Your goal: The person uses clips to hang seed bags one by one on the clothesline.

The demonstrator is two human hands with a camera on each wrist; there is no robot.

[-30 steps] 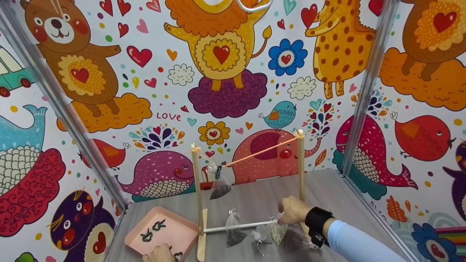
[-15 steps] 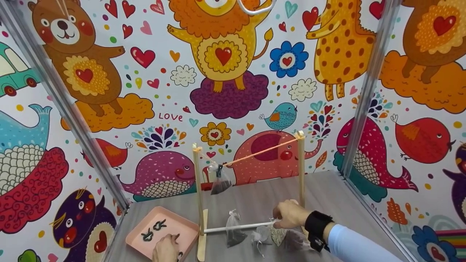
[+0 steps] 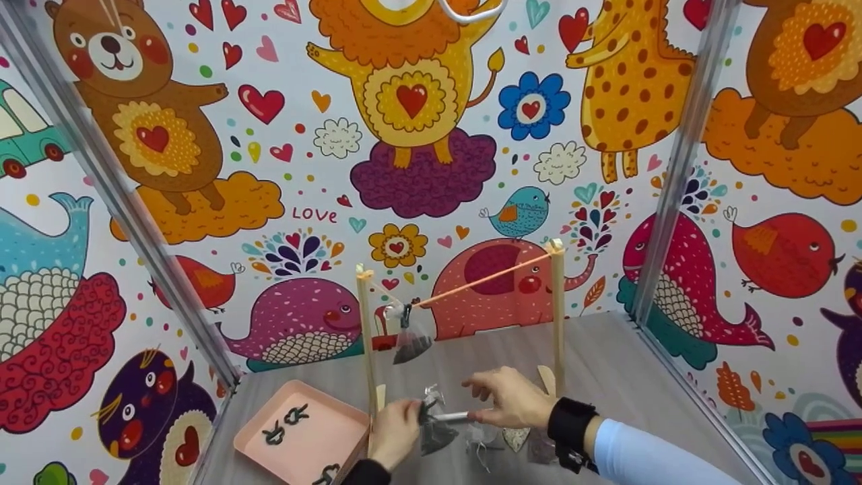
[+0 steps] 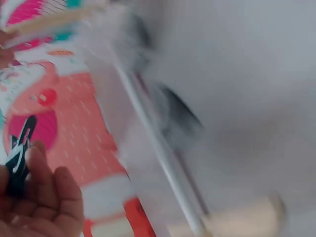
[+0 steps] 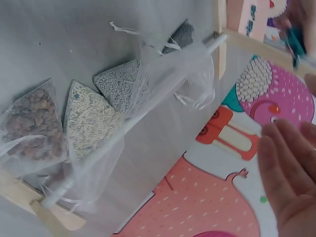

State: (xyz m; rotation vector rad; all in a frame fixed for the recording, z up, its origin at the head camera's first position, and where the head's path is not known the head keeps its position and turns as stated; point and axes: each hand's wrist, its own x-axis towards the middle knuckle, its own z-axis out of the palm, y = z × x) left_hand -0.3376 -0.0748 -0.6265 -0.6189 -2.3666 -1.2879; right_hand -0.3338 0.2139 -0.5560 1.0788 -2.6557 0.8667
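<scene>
My left hand (image 3: 396,431) pinches a dark green clothespin (image 4: 19,160) between thumb and fingers, over the left part of the stand. Right of it, my right hand (image 3: 512,401) is above the white rod (image 3: 452,417), fingers loosely extended with nothing in them. Under the hands, several small mesh drawstring bags lie along the rod. One mesh bag (image 3: 438,439) has dark contents; others hold grey grains (image 5: 118,84), pale grains (image 5: 90,121) and reddish-brown lumps (image 5: 33,126). Another mesh bag (image 3: 412,345) hangs by a dark clothespin (image 3: 406,315) from the orange cord (image 3: 481,279).
The cord sags between two wooden posts (image 3: 557,310) joined low down by the rod. A pink tray (image 3: 252,444) on the left holds several dark clothespins (image 3: 273,434). Behind the grey table (image 3: 606,357) rise walls with cartoon animals and metal corner strips (image 3: 673,162).
My left hand has moved from the tray rightward to the stand with a clothespin. My right hand has shifted left and its fingers have spread away from the bags.
</scene>
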